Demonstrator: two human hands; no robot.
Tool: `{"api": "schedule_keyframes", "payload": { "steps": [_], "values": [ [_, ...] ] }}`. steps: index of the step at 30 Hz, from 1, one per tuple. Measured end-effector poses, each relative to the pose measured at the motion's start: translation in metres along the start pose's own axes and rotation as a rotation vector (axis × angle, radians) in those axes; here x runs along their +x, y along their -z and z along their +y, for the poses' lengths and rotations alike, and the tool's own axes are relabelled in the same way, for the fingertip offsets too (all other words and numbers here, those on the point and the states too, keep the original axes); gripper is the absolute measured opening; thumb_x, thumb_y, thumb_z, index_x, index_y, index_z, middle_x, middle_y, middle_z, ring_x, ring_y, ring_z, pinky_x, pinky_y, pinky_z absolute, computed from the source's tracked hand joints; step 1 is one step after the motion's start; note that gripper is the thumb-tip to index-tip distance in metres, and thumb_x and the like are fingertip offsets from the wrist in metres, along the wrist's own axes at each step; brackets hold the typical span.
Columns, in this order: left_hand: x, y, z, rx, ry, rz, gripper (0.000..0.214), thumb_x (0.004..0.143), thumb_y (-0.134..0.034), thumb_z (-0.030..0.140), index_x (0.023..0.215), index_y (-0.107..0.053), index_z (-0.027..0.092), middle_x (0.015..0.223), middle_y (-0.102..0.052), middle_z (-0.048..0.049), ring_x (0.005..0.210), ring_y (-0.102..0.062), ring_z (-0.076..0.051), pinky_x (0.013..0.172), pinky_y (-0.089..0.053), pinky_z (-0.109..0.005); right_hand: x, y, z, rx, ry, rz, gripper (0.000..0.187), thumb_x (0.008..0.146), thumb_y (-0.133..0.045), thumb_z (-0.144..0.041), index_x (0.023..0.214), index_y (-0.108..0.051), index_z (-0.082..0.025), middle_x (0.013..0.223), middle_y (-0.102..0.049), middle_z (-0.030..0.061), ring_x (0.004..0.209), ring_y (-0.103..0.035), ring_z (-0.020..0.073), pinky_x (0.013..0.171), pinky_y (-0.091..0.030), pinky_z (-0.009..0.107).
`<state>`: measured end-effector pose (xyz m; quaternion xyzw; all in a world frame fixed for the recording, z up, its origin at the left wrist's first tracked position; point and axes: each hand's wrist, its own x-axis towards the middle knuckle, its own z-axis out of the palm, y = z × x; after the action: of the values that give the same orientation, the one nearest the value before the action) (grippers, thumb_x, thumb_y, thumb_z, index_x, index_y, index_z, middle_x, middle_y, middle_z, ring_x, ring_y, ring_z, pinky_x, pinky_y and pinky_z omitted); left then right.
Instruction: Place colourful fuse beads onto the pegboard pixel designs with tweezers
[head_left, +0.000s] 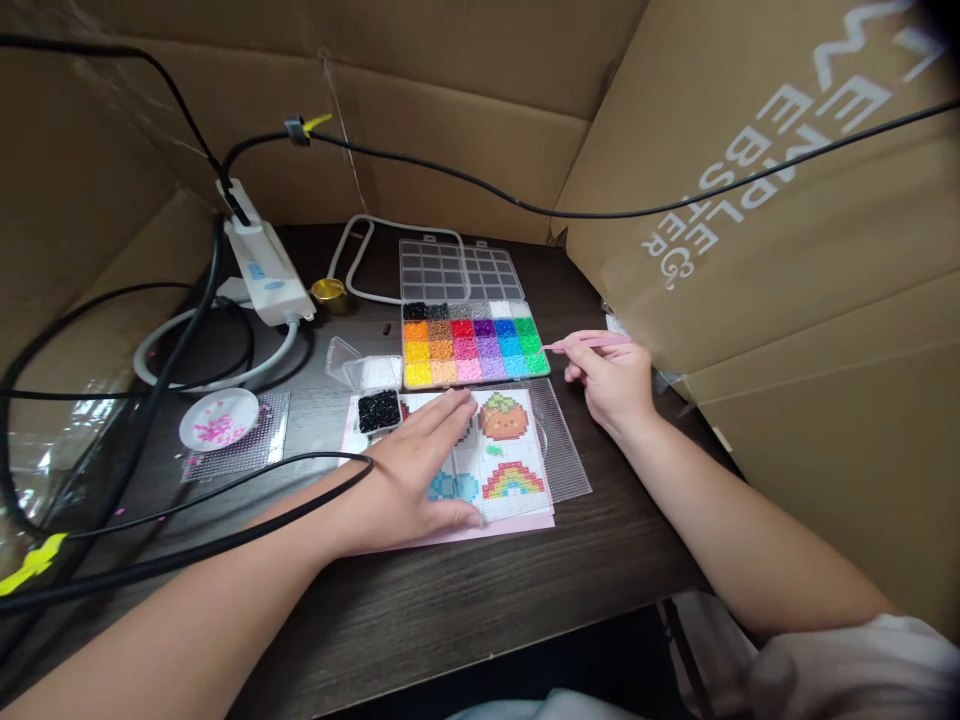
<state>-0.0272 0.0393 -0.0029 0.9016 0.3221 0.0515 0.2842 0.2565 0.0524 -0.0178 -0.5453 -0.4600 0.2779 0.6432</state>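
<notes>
My left hand (420,465) lies flat with its fingers stretched out over a pattern sheet (514,440) with pixel pictures, a persimmon and a rainbow among them. A clear pegboard (568,460) sticks out at the sheet's right side, and a few green beads (494,451) lie on top between the two pictures. Pinched in my right hand (611,375) are pink tweezers (592,342). Their tip reaches the green compartments at the right edge of the bead box (474,345), which is sorted by colour. Whether the tips hold a bead is too small to tell.
Left of the sheet stand a small box of black beads (379,411), a box of white beads (381,372) and a white dish of pink beads (219,420). A power strip (266,265) and black cables (225,535) occupy the left; one cable crosses above my left forearm. Cardboard walls (450,130) enclose the table.
</notes>
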Motion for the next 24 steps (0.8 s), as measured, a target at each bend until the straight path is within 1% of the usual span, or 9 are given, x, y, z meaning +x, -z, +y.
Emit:
{"api": "schedule_keyframes", "payload": {
  "steps": [4, 8, 11, 14, 17, 19, 21, 23, 24],
  "values": [
    [0.0, 0.002, 0.001, -0.02, 0.007, 0.012, 0.104, 0.077, -0.078, 0.057, 0.158, -0.027, 0.014, 0.166, -0.021, -0.0176, 0.154, -0.02, -0.034, 0.124, -0.025, -0.049, 0.001, -0.002, 0.002, -0.145, 0.023, 0.026, 0.035, 0.078, -0.076, -0.03, 0.046, -0.064, -0.019, 0.068, -0.07, 0.0072, 0.06, -0.067, 0.016, 0.046, -0.048, 0.026],
    [0.001, 0.004, 0.003, 0.003, 0.002, 0.04, 0.094, 0.079, -0.078, 0.049, 0.154, -0.035, 0.014, 0.164, -0.026, -0.0199, 0.152, -0.026, -0.035, 0.122, -0.031, -0.05, -0.002, -0.004, -0.003, -0.152, 0.016, 0.024, 0.027, 0.08, -0.075, -0.032, 0.057, -0.071, -0.018, 0.067, -0.07, 0.0058, 0.046, -0.058, 0.011, 0.041, -0.045, 0.026],
    [-0.001, -0.003, 0.0, 0.045, -0.04, 0.081, 0.084, 0.08, -0.078, 0.043, 0.149, -0.042, 0.012, 0.16, -0.033, -0.0239, 0.149, -0.033, -0.039, 0.118, -0.036, -0.053, -0.004, -0.004, -0.004, -0.128, 0.024, 0.038, 0.021, 0.081, -0.075, -0.033, 0.067, -0.076, -0.016, 0.073, -0.072, 0.0067, 0.043, -0.054, 0.0086, 0.04, -0.043, 0.026],
    [-0.003, -0.011, -0.001, 0.063, -0.17, 0.221, 0.068, 0.085, -0.074, 0.037, 0.142, -0.05, 0.01, 0.151, -0.045, -0.0267, 0.142, -0.044, -0.04, 0.113, -0.043, -0.055, -0.005, -0.004, -0.004, -0.089, 0.027, 0.049, 0.019, 0.08, -0.076, -0.033, 0.073, -0.078, -0.016, 0.077, -0.074, 0.0073, 0.041, -0.053, 0.0074, 0.04, -0.042, 0.025],
    [0.002, -0.003, 0.011, 0.011, -0.36, 0.45, 0.048, 0.09, -0.068, 0.027, 0.134, -0.058, 0.01, 0.138, -0.058, -0.025, 0.131, -0.056, -0.036, 0.109, -0.049, -0.051, -0.007, -0.004, -0.003, -0.073, 0.023, 0.04, 0.018, 0.079, -0.077, -0.032, 0.072, -0.078, -0.015, 0.082, -0.075, 0.0084, 0.04, -0.053, 0.0067, 0.039, -0.042, 0.025],
    [0.006, 0.011, 0.028, -0.125, -0.44, 0.577, 0.041, 0.089, -0.068, 0.019, 0.129, -0.061, 0.011, 0.13, -0.065, -0.0211, 0.122, -0.064, -0.031, 0.104, -0.053, -0.047, -0.008, -0.003, -0.004, -0.088, 0.018, 0.022, 0.018, 0.08, -0.077, -0.032, 0.074, -0.079, -0.015, 0.083, -0.076, 0.0084, 0.041, -0.053, 0.0069, 0.04, -0.043, 0.025],
    [0.0, 0.015, 0.047, -0.366, -0.441, 0.574, 0.033, 0.09, -0.066, 0.014, 0.122, -0.067, 0.015, 0.121, -0.071, -0.0152, 0.115, -0.068, -0.026, 0.1, -0.055, -0.04, -0.009, -0.003, -0.004, -0.095, 0.019, 0.004, 0.018, 0.081, -0.076, -0.032, 0.077, -0.079, -0.015, 0.081, -0.076, 0.0077, 0.042, -0.053, 0.0074, 0.04, -0.043, 0.025],
    [-0.029, -0.009, 0.063, -0.739, -0.327, 0.454, 0.024, 0.095, -0.063, 0.024, 0.117, -0.07, 0.018, 0.114, -0.074, -0.0119, 0.108, -0.071, -0.025, 0.097, -0.057, -0.039, -0.011, -0.002, -0.004, -0.092, 0.019, -0.003, 0.018, 0.082, -0.076, -0.033, 0.077, -0.079, -0.015, 0.078, -0.075, 0.0073, 0.042, -0.052, 0.0079, 0.04, -0.043, 0.025],
    [-0.054, -0.035, 0.07, -0.901, -0.248, 0.336, 0.029, 0.099, -0.057, 0.032, 0.122, -0.069, 0.019, 0.116, -0.074, -0.0121, 0.108, -0.071, -0.027, 0.097, -0.056, -0.041, -0.012, -0.001, -0.004, -0.094, 0.016, 0.0, 0.019, 0.082, -0.076, -0.033, 0.077, -0.078, -0.015, 0.077, -0.075, 0.0074, 0.042, -0.052, 0.0082, 0.04, -0.042, 0.025]
  ]
}}
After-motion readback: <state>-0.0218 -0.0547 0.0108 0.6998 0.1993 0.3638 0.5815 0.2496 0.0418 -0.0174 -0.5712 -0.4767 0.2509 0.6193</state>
